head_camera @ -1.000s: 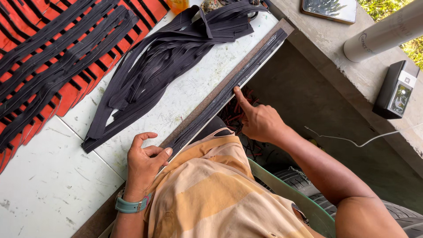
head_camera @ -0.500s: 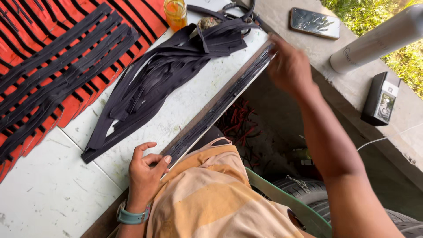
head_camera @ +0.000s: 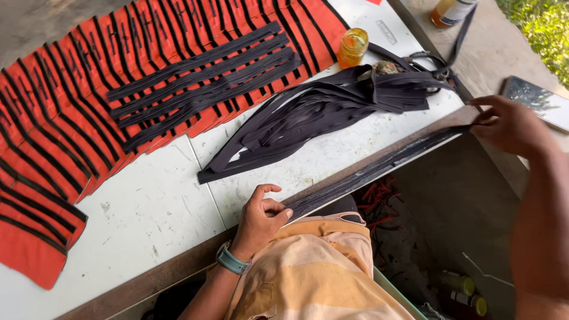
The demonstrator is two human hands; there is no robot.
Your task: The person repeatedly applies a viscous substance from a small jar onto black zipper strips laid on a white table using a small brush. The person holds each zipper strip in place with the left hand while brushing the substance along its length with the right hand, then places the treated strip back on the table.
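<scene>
Nearest the camera, the left hand (head_camera: 261,214) rests on the table's near edge, fingers curled and thumb pressed down, pinching the near end of a long black strip (head_camera: 379,169) against the white table (head_camera: 160,213). A teal wristband (head_camera: 232,261) sits on that wrist; an orange-tan garment (head_camera: 314,272) lies below it.

The strip runs along the near edge toward the far right. There the right hand (head_camera: 510,125) closes its fingertips on the far end, with the strip taut between the two hands.

Farther in, a loose pile of black strips (head_camera: 332,112) lies mid-table, just beside the stretched one. To the left, orange fabric pieces (head_camera: 71,124) overlap in rows, each carrying black bands. A small amber jar (head_camera: 352,47) stands at the far edge of the pile. A dark flat device (head_camera: 536,101) lies far right, near the right hand.

Judgement: to stretch the strip well, both pinches should hold evenly, keeping it flat and untwisted along the edge and clear of the loose pile.
</scene>
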